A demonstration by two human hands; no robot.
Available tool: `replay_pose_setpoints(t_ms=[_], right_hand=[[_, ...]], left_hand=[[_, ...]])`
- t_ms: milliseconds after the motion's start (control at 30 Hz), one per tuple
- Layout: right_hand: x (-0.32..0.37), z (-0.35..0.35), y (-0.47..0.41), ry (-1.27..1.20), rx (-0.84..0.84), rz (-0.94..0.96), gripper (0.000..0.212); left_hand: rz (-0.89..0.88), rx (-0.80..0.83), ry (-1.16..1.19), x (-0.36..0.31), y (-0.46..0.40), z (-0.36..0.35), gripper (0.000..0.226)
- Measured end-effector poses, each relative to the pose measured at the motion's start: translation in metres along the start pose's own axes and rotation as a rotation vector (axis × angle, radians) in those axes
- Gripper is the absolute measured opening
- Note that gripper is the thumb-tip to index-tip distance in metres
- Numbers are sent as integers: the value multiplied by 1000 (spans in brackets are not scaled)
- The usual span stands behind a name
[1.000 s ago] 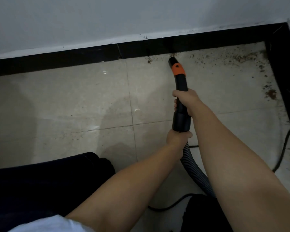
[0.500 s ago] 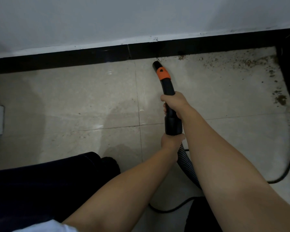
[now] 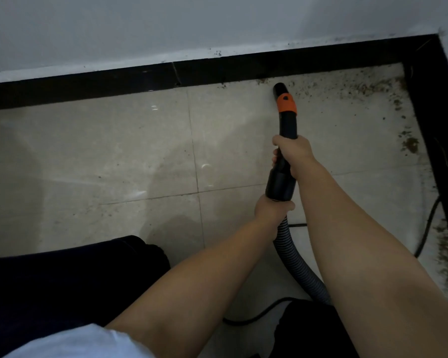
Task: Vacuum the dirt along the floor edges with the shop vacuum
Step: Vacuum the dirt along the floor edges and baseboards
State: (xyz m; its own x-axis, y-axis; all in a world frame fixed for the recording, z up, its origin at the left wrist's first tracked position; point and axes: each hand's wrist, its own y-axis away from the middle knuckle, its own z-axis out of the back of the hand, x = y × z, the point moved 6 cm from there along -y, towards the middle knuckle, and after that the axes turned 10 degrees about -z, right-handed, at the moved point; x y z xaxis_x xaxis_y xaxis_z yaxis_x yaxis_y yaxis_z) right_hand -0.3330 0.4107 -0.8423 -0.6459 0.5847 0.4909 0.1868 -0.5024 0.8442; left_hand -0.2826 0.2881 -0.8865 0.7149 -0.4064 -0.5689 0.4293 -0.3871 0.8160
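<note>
The vacuum nozzle [image 3: 285, 117] is black w/ an orange collar [image 3: 286, 103]. Its open tip sits low at the floor edge, just beside the black baseboard [image 3: 114, 85] along the far wall — whether the tip touches the tile can't be told. From the tip the nozzle runs back toward the person, widening into a thicker black cuff [image 3: 281, 184], then into a ribbed grey hose [image 3: 295, 264] that curves down and right, passing behind the right forearm.

Right hand [image 3: 294, 155] grips the nozzle mid-length, fingers wrapped round it, above the cuff. Left hand [image 3: 272, 210] grips the hose just below the cuff, fingers curled round it, touching the cuff's lower rim. Both clenched firmly on the tool.

Dirt [image 3: 360, 87] — brown crumbs and specks — lies scattered right of the tip, along the far baseboard into the corner, thicker toward the corner. More patches sit along the right-hand baseboard [image 3: 435, 140], incl. a darker clump [image 3: 410, 146] and a strip of grit near the right edge lower down. A few specks sit left of the tip against the baseboard.

Floor [image 3: 101, 151] is pale glossy tile w/ thin grout lines. A thin black cord [image 3: 429, 223] loops on the floor at right; another stretch shows near the bottom, between the forearms. White wall [image 3: 166, 27] above the baseboard. Dark trouser leg [image 3: 62, 280] at lower left, a bit of white shirt [image 3: 75, 342] at the bottom edge.
</note>
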Motion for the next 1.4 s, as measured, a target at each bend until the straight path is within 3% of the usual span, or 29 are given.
replay_pose_setpoints(t_ms=[1133,1400], right_hand=[[12,-81,14,258,179,73,11],[9,-98,16,280,165,98,11]], left_hand=[[30,-119,177,0,-8,42,41],[51,-141,236,2,-11,54,18]])
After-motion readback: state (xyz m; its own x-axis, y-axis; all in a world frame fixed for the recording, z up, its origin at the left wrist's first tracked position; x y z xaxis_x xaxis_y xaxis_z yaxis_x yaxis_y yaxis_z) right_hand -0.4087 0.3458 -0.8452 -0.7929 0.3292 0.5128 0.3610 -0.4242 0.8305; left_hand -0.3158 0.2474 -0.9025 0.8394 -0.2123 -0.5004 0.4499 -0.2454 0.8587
